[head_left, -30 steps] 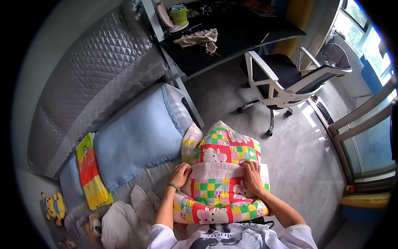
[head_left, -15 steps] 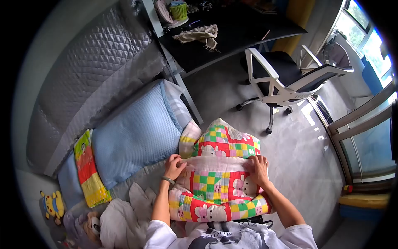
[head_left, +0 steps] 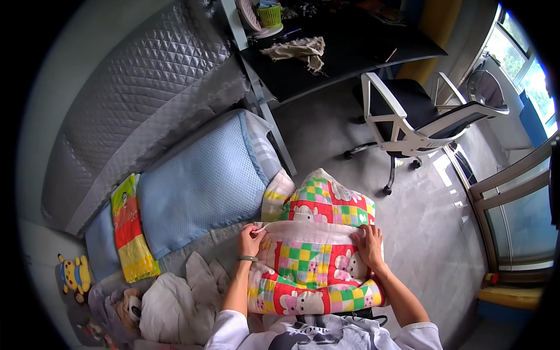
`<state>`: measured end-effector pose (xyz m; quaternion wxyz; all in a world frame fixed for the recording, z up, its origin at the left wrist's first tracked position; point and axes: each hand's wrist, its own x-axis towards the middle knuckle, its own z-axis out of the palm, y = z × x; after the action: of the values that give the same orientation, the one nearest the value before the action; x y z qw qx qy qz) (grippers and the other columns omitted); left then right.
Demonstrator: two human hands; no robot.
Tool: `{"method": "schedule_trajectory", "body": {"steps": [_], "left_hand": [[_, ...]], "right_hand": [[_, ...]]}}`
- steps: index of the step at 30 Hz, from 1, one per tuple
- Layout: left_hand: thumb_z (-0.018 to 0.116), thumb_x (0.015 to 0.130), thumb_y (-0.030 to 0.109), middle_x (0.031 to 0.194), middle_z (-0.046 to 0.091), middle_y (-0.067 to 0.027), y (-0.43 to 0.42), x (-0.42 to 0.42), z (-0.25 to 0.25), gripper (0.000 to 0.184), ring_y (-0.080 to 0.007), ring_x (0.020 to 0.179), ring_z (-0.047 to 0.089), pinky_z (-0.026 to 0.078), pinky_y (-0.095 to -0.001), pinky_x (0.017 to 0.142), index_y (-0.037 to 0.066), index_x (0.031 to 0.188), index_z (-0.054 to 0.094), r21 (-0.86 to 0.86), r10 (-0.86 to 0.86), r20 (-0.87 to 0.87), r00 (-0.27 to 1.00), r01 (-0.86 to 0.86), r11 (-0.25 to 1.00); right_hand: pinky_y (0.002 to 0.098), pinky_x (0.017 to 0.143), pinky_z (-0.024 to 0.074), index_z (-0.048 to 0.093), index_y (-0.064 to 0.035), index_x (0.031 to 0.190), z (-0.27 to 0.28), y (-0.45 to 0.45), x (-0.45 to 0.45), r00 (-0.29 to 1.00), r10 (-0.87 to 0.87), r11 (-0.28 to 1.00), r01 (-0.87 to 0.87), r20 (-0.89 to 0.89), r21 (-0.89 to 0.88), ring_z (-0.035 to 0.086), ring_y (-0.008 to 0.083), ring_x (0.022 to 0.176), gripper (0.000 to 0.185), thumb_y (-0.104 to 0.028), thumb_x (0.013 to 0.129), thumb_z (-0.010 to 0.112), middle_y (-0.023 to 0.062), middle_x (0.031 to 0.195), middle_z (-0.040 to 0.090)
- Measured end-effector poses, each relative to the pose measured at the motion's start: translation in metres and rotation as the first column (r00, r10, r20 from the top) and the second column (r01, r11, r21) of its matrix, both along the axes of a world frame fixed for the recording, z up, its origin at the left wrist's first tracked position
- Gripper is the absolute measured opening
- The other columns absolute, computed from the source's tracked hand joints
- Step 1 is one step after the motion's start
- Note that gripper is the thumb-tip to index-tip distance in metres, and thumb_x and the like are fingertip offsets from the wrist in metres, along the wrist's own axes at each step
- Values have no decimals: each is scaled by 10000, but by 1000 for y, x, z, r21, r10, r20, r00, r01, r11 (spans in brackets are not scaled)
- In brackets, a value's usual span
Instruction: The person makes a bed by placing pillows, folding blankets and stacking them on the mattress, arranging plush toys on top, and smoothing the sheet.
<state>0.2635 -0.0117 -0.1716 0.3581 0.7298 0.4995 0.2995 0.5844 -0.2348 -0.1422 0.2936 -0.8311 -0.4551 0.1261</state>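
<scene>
A pillow in a colourful patchwork cover (head_left: 309, 259) with rabbit prints lies in front of my body. Across it runs a pale pinkish-white fabric band (head_left: 309, 232). At the band's left end, my left hand (head_left: 252, 239) pinches its edge between thumb and fingers; a green bangle circles that wrist. On the opposite side my right hand (head_left: 370, 248) grips the band's right end, with the fingers curled at the cover's edge. Beyond the band, the cover's far part (head_left: 332, 198) rises to a peak. What lies under the pillow is mostly hidden.
To the left are a blue textured pillow (head_left: 204, 186), a folded red-yellow-green cloth (head_left: 129, 230), a rumpled pale cloth (head_left: 175, 306) and a yellow plush toy (head_left: 73, 275). A black desk (head_left: 350, 49) stands ahead, with a white-armed office chair (head_left: 408, 119) at the right.
The view has shifted, so the scene sits slightly farther right. My left hand now pinches a bit of the band's edge that shows above its fingers. The right hand keeps its place on the band.
</scene>
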Motion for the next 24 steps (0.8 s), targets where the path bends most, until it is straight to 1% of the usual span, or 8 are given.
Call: {"method": "schedule_trajectory", "body": {"steps": [10,13,15,17,19,21,23,24], "left_hand": [[733,791,181,760,671,-97,11,-6,-16,229,-150,676,629,490,-298,617,-1,872,620,-259,123,-8,992,-121,958],[743,785,272,767,673,-104,25,-13,-32,330,-159,683,634,499,-297,635,-7,918,626,-516,7,5,1000,-4,856],[748,771,356,798,684,-107,19,-1,-36,436,-195,713,650,505,-316,666,-15,967,631,-463,22,-334,942,-185,867],[738,767,395,871,688,-141,27,8,-35,497,-233,806,663,511,-342,723,-15,1026,631,-369,-49,-421,906,-122,921],[723,775,418,1028,656,-180,47,21,-41,550,-247,929,642,496,-357,814,-17,1094,616,-506,-95,-208,973,-24,862],[715,780,430,1106,640,-199,62,33,-34,577,-254,991,631,489,-364,860,-18,1129,609,-553,-115,-89,989,47,832],[716,788,448,1138,641,-144,72,43,-18,595,-244,984,629,486,-350,878,-1,1163,606,-886,211,349,913,249,392],[698,806,463,1136,646,-113,78,45,-32,587,-209,1009,619,484,-311,874,0,1157,614,-910,224,358,906,285,300]], "right_hand": [[489,941,322,538,-81,1146,2,-2,1,999,-3,1000,2,-40,-24,452,362,1076,379,-309,863,648,142,1132,516],[475,939,334,549,-91,1134,5,-2,2,1000,-3,1000,3,-29,-26,458,354,1066,370,-327,865,645,143,1114,522],[462,935,345,555,-95,1124,6,-1,7,1000,-2,1000,2,-10,-31,464,345,1057,364,-338,868,643,148,1096,527],[468,937,357,558,-115,1161,-6,1,23,984,-79,993,63,-162,-103,457,349,1082,406,-391,872,627,165,1119,524],[472,897,393,554,-61,1182,-52,11,53,959,-230,972,220,-167,-80,473,333,1069,518,-469,867,609,176,1122,519],[454,865,435,551,9,1176,-79,23,80,753,-521,853,461,-402,-243,518,323,1062,648,-552,855,589,185,1154,537],[406,817,492,564,33,1124,-72,32,91,614,-559,823,491,-557,-286,602,292,970,663,-570,851,585,185,1084,606],[390,817,509,577,11,1106,-77,38,101,464,-546,837,344,-698,-427,628,279,926,626,-561,853,587,172,1035,635]]}}
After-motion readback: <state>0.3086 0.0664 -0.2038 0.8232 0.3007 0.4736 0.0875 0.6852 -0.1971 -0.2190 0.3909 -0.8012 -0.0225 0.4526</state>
